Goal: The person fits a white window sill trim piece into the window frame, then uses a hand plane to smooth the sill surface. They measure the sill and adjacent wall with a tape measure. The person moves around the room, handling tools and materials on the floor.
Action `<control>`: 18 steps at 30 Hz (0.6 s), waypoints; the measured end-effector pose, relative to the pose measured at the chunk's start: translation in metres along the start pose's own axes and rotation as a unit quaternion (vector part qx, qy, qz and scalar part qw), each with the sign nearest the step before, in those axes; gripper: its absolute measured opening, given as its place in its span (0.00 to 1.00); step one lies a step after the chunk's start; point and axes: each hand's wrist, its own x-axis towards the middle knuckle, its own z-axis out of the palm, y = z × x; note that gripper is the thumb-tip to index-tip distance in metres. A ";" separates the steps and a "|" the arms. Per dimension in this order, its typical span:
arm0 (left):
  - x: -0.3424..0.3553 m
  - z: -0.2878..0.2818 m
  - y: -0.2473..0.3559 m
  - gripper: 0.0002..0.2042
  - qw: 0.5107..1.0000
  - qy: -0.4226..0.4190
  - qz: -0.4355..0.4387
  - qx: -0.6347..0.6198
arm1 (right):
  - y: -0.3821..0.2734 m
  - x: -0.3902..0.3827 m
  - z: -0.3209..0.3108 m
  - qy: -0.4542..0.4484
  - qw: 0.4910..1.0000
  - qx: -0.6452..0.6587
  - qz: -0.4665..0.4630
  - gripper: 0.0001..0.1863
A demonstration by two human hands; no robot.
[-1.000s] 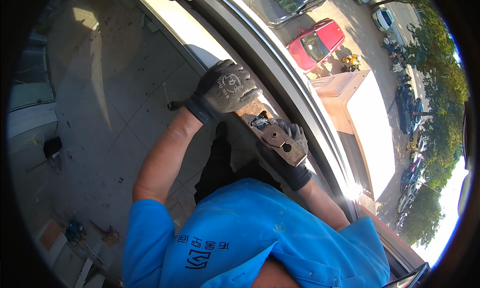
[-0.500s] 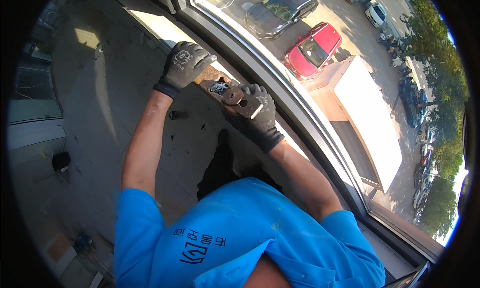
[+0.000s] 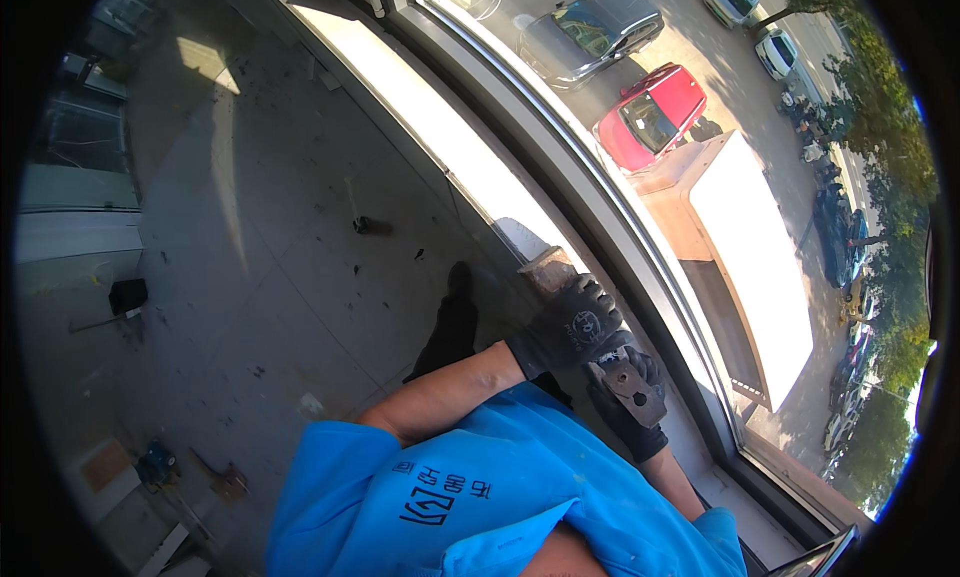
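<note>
A worn wooden hand plane (image 3: pixel 549 271) lies along the sunlit pale board at the window. Its dark slotted iron (image 3: pixel 634 392) sticks up toward the near end. My left hand (image 3: pixel 575 327), in a dark grey work glove, is closed over the plane's front part and hides its middle. Just behind it, my gloved right hand (image 3: pixel 640 377) grips the rear of the plane around the iron. Part of the right fingers is hidden beneath the iron.
The pale board (image 3: pixel 400 97) runs along the dark window frame (image 3: pixel 540 142) toward the far left. Beyond the glass stand a boxy pale structure (image 3: pixel 755 287) and parked cars. A small dark object (image 3: pixel 362 225) and scattered bits lie on the grey floor; tools (image 3: pixel 160 464) lie at lower left.
Both hands and the plane have slid along the board toward me and to the right. My left arm now bends across my front, and the far stretch of board is uncovered.
</note>
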 end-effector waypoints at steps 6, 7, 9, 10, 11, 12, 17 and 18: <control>0.002 -0.055 -0.092 0.13 0.988 0.154 -0.012 0.000 | -0.049 0.098 0.020 0.023 1.000 -0.004 -0.021 0.29; 0.000 -0.065 -0.103 0.12 0.983 0.182 -0.011 0.012 | -0.058 0.112 0.019 0.026 0.999 -0.007 -0.038 0.28; -0.004 -0.082 -0.136 0.12 0.977 0.212 -0.008 0.032 | -0.078 0.145 0.024 0.039 0.997 -0.013 -0.070 0.26; -0.006 -0.090 -0.150 0.12 0.973 0.226 -0.005 0.042 | -0.084 0.159 0.029 0.049 0.996 -0.007 -0.078 0.25; -0.003 -0.099 -0.161 0.11 0.974 0.224 -0.007 0.040 | -0.087 0.171 0.029 0.060 0.995 -0.002 -0.084 0.24; -0.005 -0.108 -0.170 0.10 0.974 0.221 -0.010 0.041 | -0.092 0.182 0.032 0.071 0.993 0.006 -0.091 0.23; -0.009 -0.128 -0.219 0.12 0.972 0.228 0.004 0.056 | -0.119 0.225 0.048 0.071 0.995 0.038 -0.063 0.25; -0.009 -0.134 -0.229 0.12 0.975 0.212 0.001 0.061 | -0.122 0.234 0.053 0.066 0.996 0.032 -0.059 0.25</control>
